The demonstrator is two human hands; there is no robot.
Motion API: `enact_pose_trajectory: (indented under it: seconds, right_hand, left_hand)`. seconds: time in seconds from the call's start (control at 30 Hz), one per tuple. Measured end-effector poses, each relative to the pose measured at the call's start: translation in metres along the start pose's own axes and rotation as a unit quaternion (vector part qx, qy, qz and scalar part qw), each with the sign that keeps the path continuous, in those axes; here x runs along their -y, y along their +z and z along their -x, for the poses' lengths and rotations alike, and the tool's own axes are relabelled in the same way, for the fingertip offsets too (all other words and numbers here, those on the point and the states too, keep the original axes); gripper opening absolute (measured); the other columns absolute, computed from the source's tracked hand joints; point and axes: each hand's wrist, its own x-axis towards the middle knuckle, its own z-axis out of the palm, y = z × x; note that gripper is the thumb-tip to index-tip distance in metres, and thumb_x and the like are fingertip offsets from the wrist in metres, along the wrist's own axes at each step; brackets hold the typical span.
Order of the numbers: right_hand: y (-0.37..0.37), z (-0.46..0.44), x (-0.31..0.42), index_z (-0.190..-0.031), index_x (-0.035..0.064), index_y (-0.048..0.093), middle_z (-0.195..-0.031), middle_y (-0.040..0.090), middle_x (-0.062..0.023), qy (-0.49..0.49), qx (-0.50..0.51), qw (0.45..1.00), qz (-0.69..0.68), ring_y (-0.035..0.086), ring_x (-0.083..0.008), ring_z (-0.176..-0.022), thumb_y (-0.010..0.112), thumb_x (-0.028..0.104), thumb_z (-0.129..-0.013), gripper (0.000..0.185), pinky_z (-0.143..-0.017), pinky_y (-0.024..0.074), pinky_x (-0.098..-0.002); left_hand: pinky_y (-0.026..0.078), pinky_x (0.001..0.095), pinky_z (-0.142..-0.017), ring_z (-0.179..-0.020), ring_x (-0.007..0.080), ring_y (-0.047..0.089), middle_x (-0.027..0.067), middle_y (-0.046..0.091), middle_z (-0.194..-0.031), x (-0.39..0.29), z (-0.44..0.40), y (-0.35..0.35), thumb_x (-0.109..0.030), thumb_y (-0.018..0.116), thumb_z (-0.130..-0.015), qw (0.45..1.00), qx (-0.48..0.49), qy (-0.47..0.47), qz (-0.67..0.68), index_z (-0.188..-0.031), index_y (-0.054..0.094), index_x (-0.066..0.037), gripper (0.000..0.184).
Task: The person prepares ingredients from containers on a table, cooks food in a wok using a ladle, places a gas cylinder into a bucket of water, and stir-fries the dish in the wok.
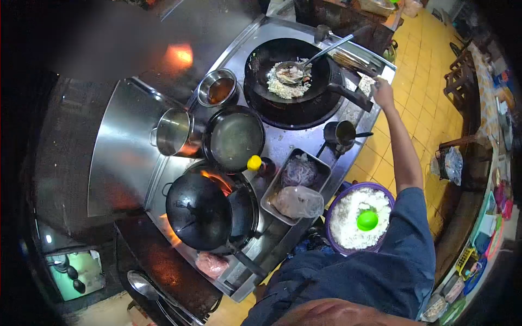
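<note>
Right hand (384, 93) at the handle end of the rice wok (261, 70), fingers bent and gripping the edge of a pale cloth (366, 85). Cloth lies just beside that wok's handle (349, 96). Left hand out of view; cannot tell its state.

Pale grainy food (283, 90) in the wok, ladle (326, 52) resting in it, shaft slanting over the far rim. Left of the wok: metal bowl (203, 88) of brown liquid. Nearer the person than the wok: small dark pot (331, 133), tray (281, 216) with a plastic bag (304, 202), purple basin (329, 231) of white rice.
</note>
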Motion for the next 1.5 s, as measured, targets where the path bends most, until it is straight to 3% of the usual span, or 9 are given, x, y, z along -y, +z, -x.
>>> enact_pose_trajectory:
  seconds: [0.33, 0.53, 0.67, 0.7, 0.73, 0.87, 1.1, 1.4, 1.5]
  right_hand:
    - [0.051, -0.054, -0.049, -0.107, 0.0083, 0.056, -0.100, 0.060, -0.0165, -0.034, 0.072, 0.991, 0.104, 0.057, -0.0330, -0.093, 0.060, 0.024, -0.078, 0.033, -0.078, 0.0450, -0.0378]
    - [0.061, -0.033, 0.019, -0.111, -0.0039, 0.052, -0.114, 0.052, -0.0178, -0.175, 0.123, 0.950, -0.226, 0.050, -0.0294, -0.105, 0.050, 0.009, -0.085, 0.029, -0.090, 0.0394, -0.0354]
    - [0.053, 0.004, 0.090, -0.103, -0.0043, 0.055, -0.102, 0.057, -0.0157, -0.266, 0.013, 0.944, -0.192, 0.055, -0.0232, -0.093, 0.058, 0.004, -0.080, 0.025, -0.080, 0.0448, -0.0322]
    - [0.049, 0.005, 0.102, -0.103, -0.0034, 0.055, -0.100, 0.058, -0.0155, -0.209, 0.044, 0.970, -0.120, 0.055, -0.0235, -0.092, 0.057, 0.004, -0.080, 0.024, -0.080, 0.0446, -0.0319]
    - [0.061, 0.003, 0.095, -0.102, -0.0029, 0.055, -0.097, 0.058, -0.0146, -0.214, 0.062, 0.964, -0.146, 0.056, -0.0251, -0.090, 0.057, 0.005, -0.081, 0.023, -0.080, 0.0450, -0.0323]
    - [0.046, 0.020, 0.156, -0.102, -0.0014, 0.057, -0.103, 0.059, -0.0146, -0.244, 0.023, 0.958, -0.149, 0.058, -0.0243, -0.092, 0.055, 0.012, -0.084, 0.023, -0.078, 0.0472, -0.0314]
    - [-0.026, 0.099, 0.310, -0.104, -0.0025, 0.057, -0.102, 0.059, -0.0155, -0.412, 0.012, 0.885, -0.217, 0.058, -0.0260, -0.093, 0.050, 0.011, -0.086, 0.023, -0.078, 0.0477, -0.0325]
    - [-0.122, 0.380, 0.565, -0.097, -0.0009, 0.058, -0.105, 0.057, -0.0159, -0.544, 0.273, 0.713, -0.347, 0.053, -0.0278, -0.101, 0.052, 0.006, -0.081, 0.018, -0.087, 0.0408, -0.0369]
    - [-0.139, 0.506, 0.664, -0.100, -0.0002, 0.057, -0.099, 0.059, -0.0150, -0.610, 0.381, 0.558, -0.415, 0.056, -0.0245, -0.097, 0.055, 0.006, -0.079, 0.021, -0.086, 0.0417, -0.0343]
  left_hand:
    - [0.047, 0.0338, -0.046, -0.059, 0.0217, 0.059, 0.0095, 0.061, -0.072, -0.017, 0.029, 0.018, -0.017, 0.066, -0.070, 0.990, -0.028, 0.048, -0.128, -0.093, 0.056, -0.007, 0.027]
    - [0.046, 0.0338, -0.044, -0.058, 0.0208, 0.059, 0.0080, 0.061, -0.069, 0.017, -0.001, -0.007, -0.018, 0.068, -0.069, 0.968, -0.063, 0.148, -0.193, -0.091, 0.058, -0.008, 0.026]
    - [0.048, 0.0338, -0.049, -0.061, 0.0225, 0.061, 0.0101, 0.063, -0.071, -0.001, 0.021, -0.006, -0.017, 0.074, -0.059, 0.982, -0.130, 0.136, 0.007, -0.088, 0.061, -0.009, 0.033]
    - [0.042, 0.0263, -0.035, -0.047, 0.0169, 0.057, 0.0134, 0.064, -0.071, -0.001, 0.017, -0.014, -0.005, 0.062, -0.069, 0.935, -0.184, 0.194, -0.235, -0.096, 0.052, -0.002, 0.029]
    - [0.049, 0.0373, -0.067, -0.076, 0.0311, 0.062, 0.0169, 0.063, -0.086, -0.006, 0.014, -0.010, -0.023, 0.069, -0.062, 0.941, -0.272, 0.087, -0.180, -0.088, 0.062, -0.008, 0.031]
    - [0.048, 0.0397, -0.068, -0.078, 0.0328, 0.061, 0.0178, 0.063, -0.078, -0.012, 0.032, -0.029, -0.024, 0.061, -0.069, 0.904, -0.369, 0.111, -0.186, -0.086, 0.063, -0.007, 0.025]
    - [0.045, 0.0353, -0.065, -0.070, 0.0292, 0.059, 0.0159, 0.061, -0.075, -0.109, 0.090, -0.150, -0.025, 0.056, -0.080, 0.676, -0.708, 0.205, -0.002, -0.085, 0.057, 0.001, 0.026]
    - [0.044, 0.0311, -0.067, -0.073, 0.0201, 0.059, 0.0141, 0.061, -0.079, -0.204, 0.041, -0.324, -0.032, 0.057, -0.081, 0.727, -0.532, 0.425, 0.086, -0.088, 0.060, -0.001, 0.032]
    - [0.044, 0.0328, -0.067, -0.072, 0.0225, 0.059, 0.0128, 0.061, -0.076, -0.225, 0.011, -0.344, -0.033, 0.058, -0.080, 0.846, -0.377, 0.362, 0.108, -0.084, 0.059, 0.000, 0.033]
